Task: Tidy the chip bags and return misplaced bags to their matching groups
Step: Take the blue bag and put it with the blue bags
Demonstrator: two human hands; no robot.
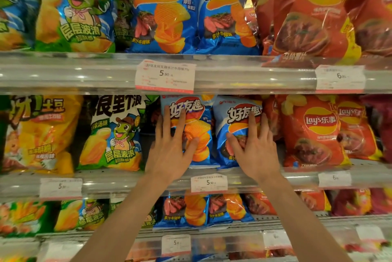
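Observation:
Two blue chip bags stand side by side on the middle shelf. My left hand lies flat with spread fingers on the front of the left blue bag. My right hand presses flat on the right blue bag in the same way. Neither hand grips a bag. Green turtle-print bags stand to the left of them, and red Lay's bags to the right.
The upper shelf holds green bags, blue bags and red Lay's bags in the same order. A yellow bag stands at the far left. Clear rails with price tags front each shelf. More bags fill the lower shelf.

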